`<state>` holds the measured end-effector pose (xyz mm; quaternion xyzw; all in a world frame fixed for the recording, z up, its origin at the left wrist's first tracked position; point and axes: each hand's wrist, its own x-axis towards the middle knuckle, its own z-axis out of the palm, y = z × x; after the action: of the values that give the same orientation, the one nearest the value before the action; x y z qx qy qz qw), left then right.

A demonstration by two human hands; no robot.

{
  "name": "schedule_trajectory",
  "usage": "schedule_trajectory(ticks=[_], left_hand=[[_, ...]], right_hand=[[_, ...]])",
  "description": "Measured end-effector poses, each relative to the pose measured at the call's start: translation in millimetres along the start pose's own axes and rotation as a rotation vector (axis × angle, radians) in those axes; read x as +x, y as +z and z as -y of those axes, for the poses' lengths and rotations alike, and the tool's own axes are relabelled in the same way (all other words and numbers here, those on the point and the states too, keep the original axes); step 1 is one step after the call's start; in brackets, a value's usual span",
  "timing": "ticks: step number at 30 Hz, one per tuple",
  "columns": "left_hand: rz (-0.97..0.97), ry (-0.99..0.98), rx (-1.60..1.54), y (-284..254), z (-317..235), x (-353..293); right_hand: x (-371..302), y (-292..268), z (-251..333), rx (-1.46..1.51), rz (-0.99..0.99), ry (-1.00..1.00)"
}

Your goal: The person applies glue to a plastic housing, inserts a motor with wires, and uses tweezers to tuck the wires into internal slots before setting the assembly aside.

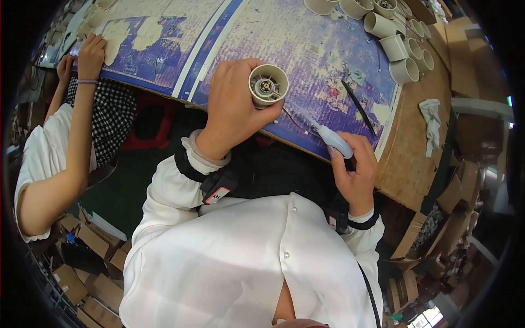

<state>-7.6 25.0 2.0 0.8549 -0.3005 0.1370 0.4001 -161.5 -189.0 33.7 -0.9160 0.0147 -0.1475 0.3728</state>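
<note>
Cardboard boxes [93,240] probably, lower left

Worn workbench with loose parts

The workbench [415,147] carried a scuffed blue-and-white sheet [306,44] over its brown top. At one o'clock stood a cluster of cream cylindrical housings [396,41]. A thin black rod [358,106] lay on the sheet at two o'clock, and a crumpled white rag [432,117] lay just beyond it on bare board.
</note>
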Motion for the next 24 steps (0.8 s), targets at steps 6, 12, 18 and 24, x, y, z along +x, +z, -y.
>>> schedule_trajectory(ticks=[6,12,18,24], left_hand=[[-0.013,0.044,-0.034,-1,0,0],[-0.028,0.062,-0.055,-1,0,1],[-0.021,0.045,-0.053,-2,1,-1],[-0.022,0.020,-0.059,-3,-2,0]], right_hand=[[3,-1,1,-0.026,-0.020,-0.043],[6,-10,6,-0.101,0.007,-0.080],[12,-15,9,-0.184,-0.024,-0.179],[11,-21,16,-0.229,0.007,-0.164]])
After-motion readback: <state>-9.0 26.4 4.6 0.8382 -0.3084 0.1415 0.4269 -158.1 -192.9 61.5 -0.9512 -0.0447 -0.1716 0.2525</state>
